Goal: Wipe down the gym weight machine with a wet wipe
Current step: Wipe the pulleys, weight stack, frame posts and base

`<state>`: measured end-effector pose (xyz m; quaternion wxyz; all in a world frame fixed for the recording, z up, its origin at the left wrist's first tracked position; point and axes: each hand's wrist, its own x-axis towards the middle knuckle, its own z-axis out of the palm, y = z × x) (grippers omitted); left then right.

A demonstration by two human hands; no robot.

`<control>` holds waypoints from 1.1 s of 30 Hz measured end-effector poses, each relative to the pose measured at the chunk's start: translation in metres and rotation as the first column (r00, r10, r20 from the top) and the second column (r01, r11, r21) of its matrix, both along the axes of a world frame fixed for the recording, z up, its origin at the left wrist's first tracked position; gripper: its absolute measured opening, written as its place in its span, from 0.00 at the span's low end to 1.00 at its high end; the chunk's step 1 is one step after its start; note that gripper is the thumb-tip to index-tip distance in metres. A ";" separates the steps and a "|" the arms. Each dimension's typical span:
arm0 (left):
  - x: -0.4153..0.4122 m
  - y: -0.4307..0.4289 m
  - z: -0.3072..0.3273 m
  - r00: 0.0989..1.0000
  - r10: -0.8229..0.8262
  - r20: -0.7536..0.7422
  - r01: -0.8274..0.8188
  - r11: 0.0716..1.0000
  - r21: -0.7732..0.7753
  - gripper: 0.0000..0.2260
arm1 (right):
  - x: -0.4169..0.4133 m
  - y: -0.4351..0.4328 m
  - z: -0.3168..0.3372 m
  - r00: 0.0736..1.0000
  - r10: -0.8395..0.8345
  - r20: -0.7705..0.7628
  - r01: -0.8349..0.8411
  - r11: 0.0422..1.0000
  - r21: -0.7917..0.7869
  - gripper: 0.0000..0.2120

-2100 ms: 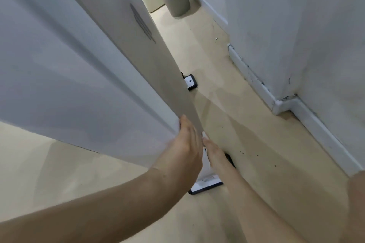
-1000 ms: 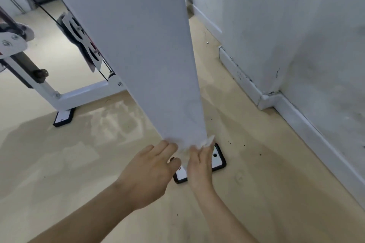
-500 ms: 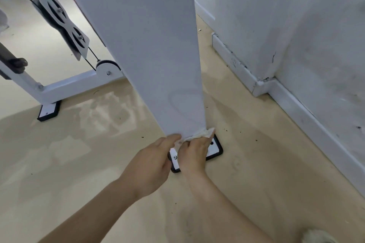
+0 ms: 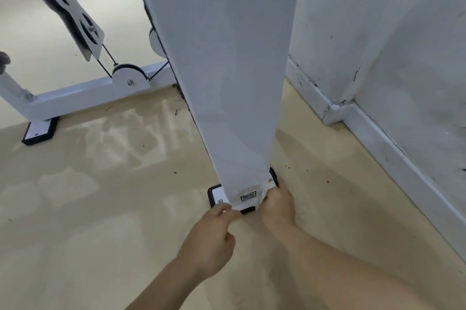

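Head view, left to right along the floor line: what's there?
black foot pad → lower pulley → white upright panel → baseboard corner → wall

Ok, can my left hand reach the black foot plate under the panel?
Probably yes: the left hand grips the bottom corner of the white panel, and the bare corner of the foot plate lies right beside its fingers, uncovered.

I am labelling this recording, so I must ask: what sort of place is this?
Most likely a gym room. A white weight machine column stands on a black foot plate, cable pulleys and a white frame bar lie behind it, and a scuffed white wall is close by.
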<state>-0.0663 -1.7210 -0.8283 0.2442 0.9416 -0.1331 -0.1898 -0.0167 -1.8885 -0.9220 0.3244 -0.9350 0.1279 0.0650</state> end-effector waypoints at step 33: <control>-0.051 0.040 -0.075 0.792 0.529 -0.306 -0.589 0.794 -0.152 0.15 | 0.003 0.113 -0.006 0.658 0.654 -0.374 -0.722 0.406 -0.560 0.27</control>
